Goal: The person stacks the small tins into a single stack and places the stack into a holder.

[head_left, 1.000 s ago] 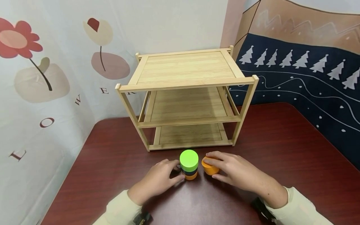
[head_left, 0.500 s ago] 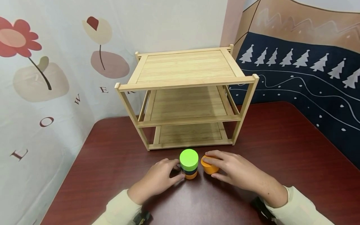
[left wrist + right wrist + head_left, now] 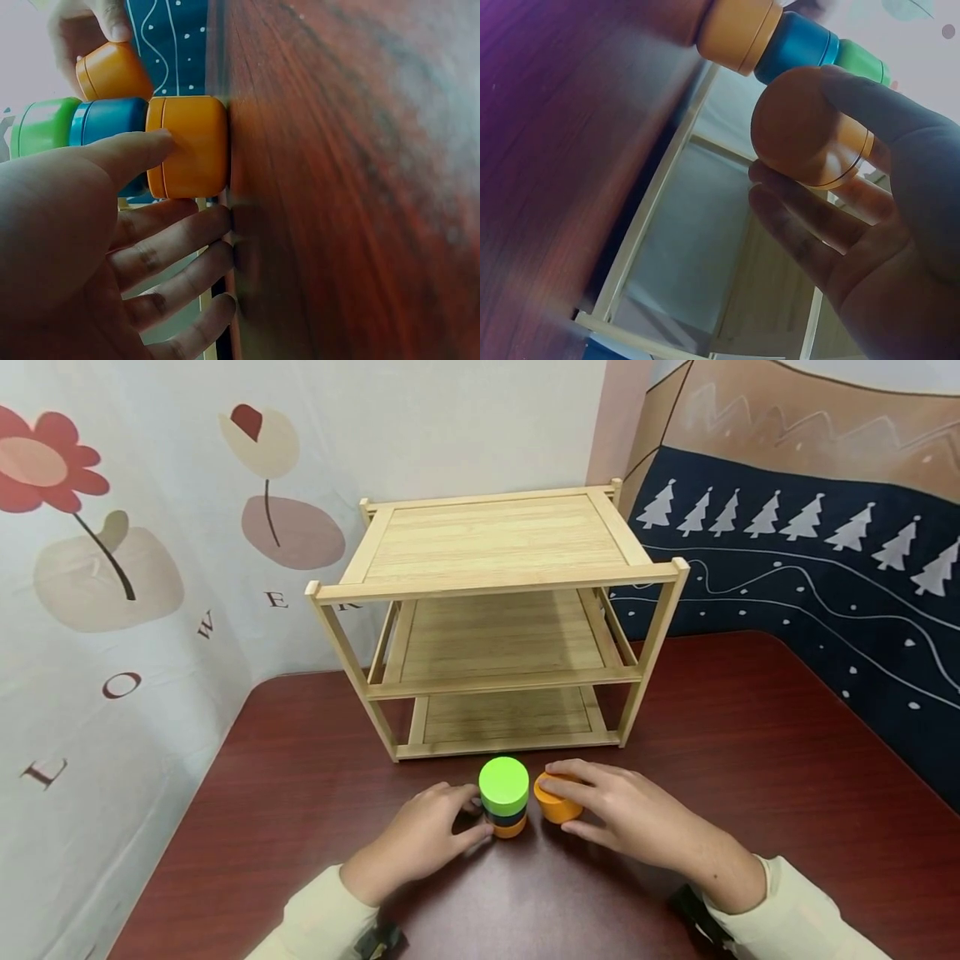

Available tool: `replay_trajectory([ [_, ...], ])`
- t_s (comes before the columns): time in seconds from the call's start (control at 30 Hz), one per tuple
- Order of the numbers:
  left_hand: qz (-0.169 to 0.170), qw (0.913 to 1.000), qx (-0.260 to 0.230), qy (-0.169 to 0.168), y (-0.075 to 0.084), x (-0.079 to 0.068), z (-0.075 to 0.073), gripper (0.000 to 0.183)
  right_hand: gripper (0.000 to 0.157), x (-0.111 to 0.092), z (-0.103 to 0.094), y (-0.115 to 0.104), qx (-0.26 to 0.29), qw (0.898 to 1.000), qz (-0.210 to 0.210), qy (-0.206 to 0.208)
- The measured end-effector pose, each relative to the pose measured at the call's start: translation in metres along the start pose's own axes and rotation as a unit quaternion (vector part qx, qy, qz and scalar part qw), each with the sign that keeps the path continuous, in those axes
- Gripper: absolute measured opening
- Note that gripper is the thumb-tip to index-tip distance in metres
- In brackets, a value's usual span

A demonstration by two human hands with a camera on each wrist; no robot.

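Three small round lidded jars stand stacked on the table: a green jar (image 3: 504,783) on top, a blue jar (image 3: 112,121) in the middle, an orange jar (image 3: 196,150) at the bottom. My left hand (image 3: 422,833) holds the bottom orange jar from the left, thumb on its near side and fingers curved behind it. To the right of the stack, my right hand (image 3: 637,814) grips a second orange jar (image 3: 795,124) between thumb and fingers. This jar is raised off the table and slightly tilted, its underside facing the right wrist view.
A wooden three-tier shelf (image 3: 502,583) stands just behind the jars, its lower front rail close to the stack. The dark red table (image 3: 300,760) extends to both sides. Printed fabric (image 3: 787,585) hangs along the back and sides.
My right hand has shifted very slightly left with its orange jar, towards the stack. The left hand and the stacked jars have stayed in place.
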State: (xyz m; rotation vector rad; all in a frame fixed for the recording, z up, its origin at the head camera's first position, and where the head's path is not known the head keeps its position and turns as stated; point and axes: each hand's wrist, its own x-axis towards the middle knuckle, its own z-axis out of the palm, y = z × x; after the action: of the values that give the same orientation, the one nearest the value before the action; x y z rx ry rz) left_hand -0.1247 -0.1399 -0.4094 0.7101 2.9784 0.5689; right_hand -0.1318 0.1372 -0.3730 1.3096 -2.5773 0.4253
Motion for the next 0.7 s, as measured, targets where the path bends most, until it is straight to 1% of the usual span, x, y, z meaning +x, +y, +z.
replay_trajectory([
  [0.2, 0.002, 1.0, 0.002, 0.005, 0.0003, -0.0001, -0.0001, 0.04, 0.05, 0.0002, 0.0002, -0.0004, 0.002, 1.0, 0.002, -0.002],
  [0.7, 0.0, 1.0, 0.0, 0.0, -0.0001, -0.0002, 0.0008, 0.04, 0.049, 0.0002, 0.0023, -0.0003, 0.005, 1.0, -0.002, -0.004],
])
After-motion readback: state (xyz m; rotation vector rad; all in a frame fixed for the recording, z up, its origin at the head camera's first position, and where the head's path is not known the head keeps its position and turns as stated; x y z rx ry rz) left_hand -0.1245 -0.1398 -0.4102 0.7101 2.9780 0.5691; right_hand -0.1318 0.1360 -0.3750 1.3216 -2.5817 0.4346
